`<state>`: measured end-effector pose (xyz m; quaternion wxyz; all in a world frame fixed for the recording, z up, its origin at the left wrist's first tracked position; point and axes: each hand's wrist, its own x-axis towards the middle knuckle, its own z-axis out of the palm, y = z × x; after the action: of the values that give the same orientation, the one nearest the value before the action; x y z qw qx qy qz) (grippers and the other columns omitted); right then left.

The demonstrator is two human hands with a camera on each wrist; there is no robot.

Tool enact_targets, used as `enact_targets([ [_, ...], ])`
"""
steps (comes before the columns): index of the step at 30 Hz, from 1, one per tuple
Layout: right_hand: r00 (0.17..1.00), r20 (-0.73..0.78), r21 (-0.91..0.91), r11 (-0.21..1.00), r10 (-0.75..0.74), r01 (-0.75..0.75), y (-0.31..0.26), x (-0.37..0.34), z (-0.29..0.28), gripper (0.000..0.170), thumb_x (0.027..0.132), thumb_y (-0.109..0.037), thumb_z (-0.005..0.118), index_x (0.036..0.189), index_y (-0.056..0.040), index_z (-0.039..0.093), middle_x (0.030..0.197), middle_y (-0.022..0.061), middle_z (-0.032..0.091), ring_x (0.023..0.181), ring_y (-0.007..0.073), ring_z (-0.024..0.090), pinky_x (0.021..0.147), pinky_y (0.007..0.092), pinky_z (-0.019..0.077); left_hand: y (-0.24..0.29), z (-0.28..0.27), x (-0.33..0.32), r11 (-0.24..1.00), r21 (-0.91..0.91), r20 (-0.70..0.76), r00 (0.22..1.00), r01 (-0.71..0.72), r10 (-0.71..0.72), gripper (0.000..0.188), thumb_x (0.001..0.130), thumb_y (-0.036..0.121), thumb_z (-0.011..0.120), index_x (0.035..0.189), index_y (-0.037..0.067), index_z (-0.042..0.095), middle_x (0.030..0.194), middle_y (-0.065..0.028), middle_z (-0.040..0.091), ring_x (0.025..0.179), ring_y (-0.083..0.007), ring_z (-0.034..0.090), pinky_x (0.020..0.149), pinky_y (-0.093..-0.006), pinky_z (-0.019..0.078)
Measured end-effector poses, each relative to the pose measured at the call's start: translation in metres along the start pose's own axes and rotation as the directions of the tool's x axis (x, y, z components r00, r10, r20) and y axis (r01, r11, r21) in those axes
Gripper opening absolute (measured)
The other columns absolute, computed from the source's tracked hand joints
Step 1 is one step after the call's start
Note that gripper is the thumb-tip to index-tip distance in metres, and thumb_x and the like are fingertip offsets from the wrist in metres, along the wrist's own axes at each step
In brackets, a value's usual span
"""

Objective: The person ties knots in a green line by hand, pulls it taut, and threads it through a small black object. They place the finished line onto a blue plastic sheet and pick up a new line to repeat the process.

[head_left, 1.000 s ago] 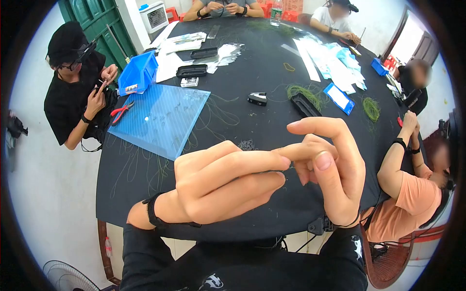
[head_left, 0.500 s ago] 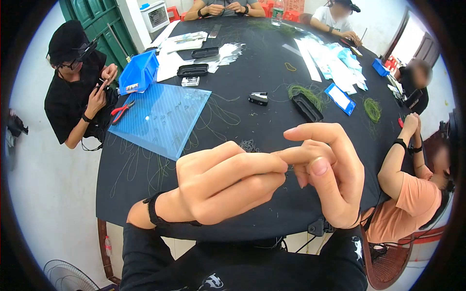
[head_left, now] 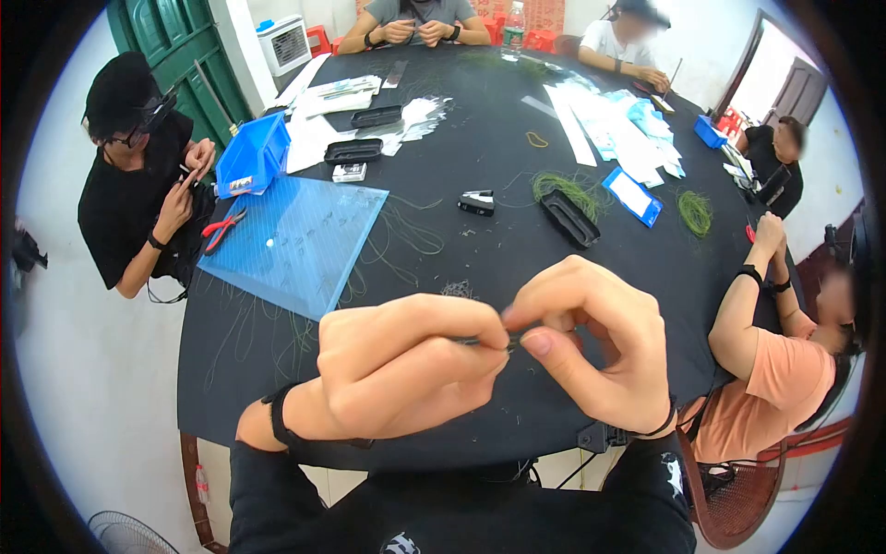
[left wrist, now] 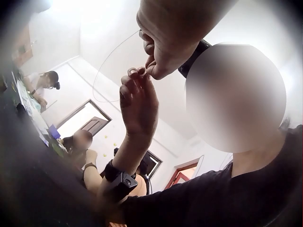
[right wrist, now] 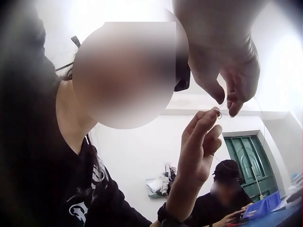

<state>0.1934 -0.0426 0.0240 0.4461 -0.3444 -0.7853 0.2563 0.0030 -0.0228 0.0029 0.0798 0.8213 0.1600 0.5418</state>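
In the head view my left hand [head_left: 406, 369] has its fingers bent, thumb and fingertips pinching something tiny. My right hand [head_left: 600, 342] faces it, thumb and forefinger curled in to meet the left fingertips. A thin line [right wrist: 263, 113] arcs away from the hands in the right wrist view. A small loop [right wrist: 218, 114] of it shows at the left fingertips, close below the right fingers. From the left wrist, the same thin line [left wrist: 93, 85] hangs in a wide curve beside both hands. What lies inside the pinch is mostly hidden by the fingers.
On the black table [head_left: 443, 249] lie a blue sheet [head_left: 305, 240], red-handled pliers [head_left: 221, 229], a stapler [head_left: 476, 202], a black tray [head_left: 569, 219] and coils of green line [head_left: 694, 212]. A blue bin [head_left: 254, 152] stands left. Several people sit around.
My right forefinger, raised apart before, has come down with the thumb to the left fingertips. Another right finger that reached the left hand has drawn back. The head view has shifted slightly.
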Motion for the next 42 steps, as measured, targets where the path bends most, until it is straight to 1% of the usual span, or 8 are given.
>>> enact_targets([
  [2, 0.973, 0.036, 0.128, 0.965, 0.227, -0.230, -0.013, -0.001, -0.004, 0.044, 0.083, -0.005, 0.054, 0.125, 0.0048, 0.042, 0.092, 0.0122, 0.061, 0.072, 0.0100, 0.056, 0.061, 0.0198, 0.0400, 0.003, -0.006, 0.002, 1.000, -0.006, 0.042, 0.999, 0.029, -0.029, 0.022, 0.056, -0.006, 0.073, 0.070, 0.004, 0.060, 0.084, -0.0095, 0.063, 0.051, -0.0063, 0.053, 0.044, -0.0169, 0.0396],
  [6, 0.905, -0.421, -0.165, 0.986, -0.055, -0.016, 0.020, 0.011, -0.020, 0.059, 0.088, -0.012, 0.051, 0.136, 0.0059, 0.021, 0.096, 0.0130, 0.064, 0.082, 0.0136, 0.059, 0.067, 0.0209, 0.0437, 0.003, -0.006, 0.002, 0.999, -0.038, 0.026, 0.999, 0.027, -0.026, 0.021, 0.056, -0.005, 0.073, 0.067, 0.005, 0.059, 0.083, -0.0100, 0.063, 0.047, -0.0041, 0.049, 0.042, -0.0159, 0.0366],
  [9, 0.732, -0.680, -0.327, 0.911, -0.043, -0.250, 0.044, 0.014, -0.087, 0.063, 0.090, -0.016, 0.051, 0.136, 0.0090, 0.017, 0.094, 0.0107, 0.065, 0.080, 0.0131, 0.060, 0.066, 0.0217, 0.0455, 0.004, -0.007, 0.003, 0.999, -0.029, 0.017, 1.000, 0.022, -0.021, 0.020, 0.056, -0.005, 0.073, 0.066, 0.005, 0.058, 0.082, -0.0099, 0.063, 0.048, -0.0047, 0.050, 0.042, -0.0162, 0.0375],
  [13, 0.643, -0.764, -0.506, 0.579, 0.041, -0.639, 0.045, -0.009, -0.146, 0.053, 0.091, -0.026, 0.049, 0.128, 0.0098, 0.037, 0.072, 0.0090, 0.067, 0.057, 0.0068, 0.054, 0.053, 0.0192, 0.0418, 0.001, -0.008, 0.004, 1.000, -0.006, 0.040, 0.999, -0.012, 0.012, 0.019, 0.056, -0.005, 0.072, 0.065, 0.005, 0.058, 0.079, -0.0096, 0.063, 0.051, -0.0064, 0.054, 0.044, -0.0173, 0.0400],
  [19, 0.619, -0.767, -0.471, 0.506, 0.170, -0.723, 0.031, -0.028, -0.145, 0.047, 0.092, -0.033, 0.046, 0.114, 0.0083, 0.054, 0.059, 0.0055, 0.062, 0.045, 0.0083, 0.041, 0.047, 0.0219, 0.0358, 0.002, -0.011, 0.007, 0.999, 0.023, 0.070, 0.997, 0.027, -0.029, 0.020, 0.056, -0.005, 0.072, 0.065, 0.005, 0.058, 0.078, -0.0092, 0.063, 0.053, -0.0088, 0.056, 0.046, -0.0186, 0.0418],
  [24, 0.750, -0.651, -0.614, 0.498, 0.120, -0.612, 0.024, -0.024, -0.122, 0.039, 0.092, -0.030, 0.048, 0.111, 0.0033, 0.058, 0.063, 0.0065, 0.062, 0.051, 0.0100, 0.045, 0.047, 0.0227, 0.0350, -0.001, -0.014, 0.009, 1.000, 0.014, 0.066, 0.998, 0.022, -0.023, 0.019, 0.057, -0.005, 0.073, 0.066, 0.005, 0.059, 0.079, -0.0087, 0.063, 0.053, -0.0085, 0.054, 0.046, -0.0181, 0.0409],
  [31, 0.992, 0.013, -0.092, 0.988, 0.124, -0.123, 0.007, 0.007, -0.032, 0.020, 0.087, -0.015, 0.055, 0.101, -0.0014, 0.061, 0.086, 0.0087, 0.065, 0.059, 0.0078, 0.055, 0.051, 0.0210, 0.0422, -0.003, -0.010, 0.006, 0.996, -0.034, 0.054, 0.996, 0.077, -0.075, 0.018, 0.057, -0.004, 0.073, 0.068, 0.005, 0.061, 0.079, -0.0074, 0.064, 0.056, -0.0085, 0.057, 0.048, -0.0179, 0.0416],
  [42, 0.944, 0.255, 0.335, 0.897, 0.208, -0.289, 0.001, 0.006, -0.003, 0.014, 0.087, -0.011, 0.056, 0.097, -0.0011, 0.059, 0.085, 0.0059, 0.062, 0.064, 0.0051, 0.055, 0.045, 0.0177, 0.0379, -0.004, -0.009, 0.005, 0.999, -0.039, 0.044, 0.999, 0.007, -0.005, 0.019, 0.056, -0.004, 0.074, 0.068, 0.005, 0.062, 0.081, -0.0072, 0.065, 0.056, -0.0116, 0.061, 0.048, -0.0200, 0.0468],
])
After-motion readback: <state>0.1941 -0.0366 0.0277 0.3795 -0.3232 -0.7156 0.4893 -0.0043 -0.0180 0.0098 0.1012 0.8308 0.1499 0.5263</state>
